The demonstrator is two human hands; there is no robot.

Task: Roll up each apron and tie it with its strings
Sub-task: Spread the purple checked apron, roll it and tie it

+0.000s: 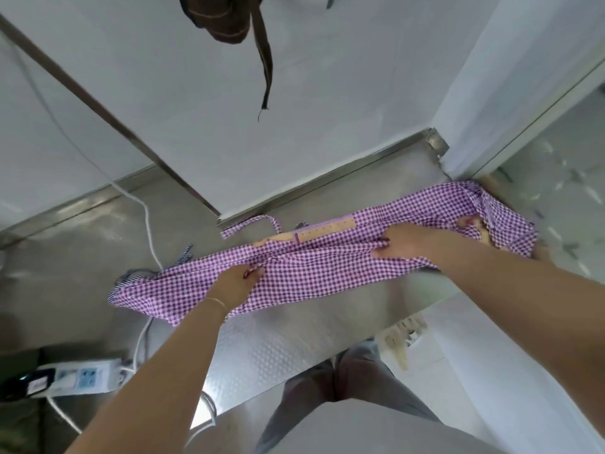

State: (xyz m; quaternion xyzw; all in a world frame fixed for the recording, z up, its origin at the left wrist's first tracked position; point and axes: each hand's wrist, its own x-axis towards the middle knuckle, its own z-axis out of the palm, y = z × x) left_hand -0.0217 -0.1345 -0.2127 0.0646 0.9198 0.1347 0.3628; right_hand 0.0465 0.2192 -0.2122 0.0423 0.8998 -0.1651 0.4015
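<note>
1. Purple gingham apron (314, 270) lay stretched in a long, partly folded band across the steel counter (262, 348), running from lower left up toward the right-hand corner by the wall.
2. The left hand (240, 283) pressed on the apron's near-left part, its fingertips pinching a small fold of the cloth.
3. The right hand (409, 242) gripped the apron further right, fingers curled into a gathered ridge of fabric.
4. A gingham strap (252, 224) curled on the counter just behind the apron, near the wall's base.
5. A tan trim strip (324, 232) showed along the apron's far edge; it might have been a pocket band, though blur made that uncertain.
6. A dark striped string (181, 255) poked out at the apron's left end.
7. A white cable (149, 231) crossed the counter beside it, running down to a white power strip (82, 376) at lower left.
8. A brown striped apron (229, 21) hung on the wall above, its strap (265, 60) dangling.
</note>
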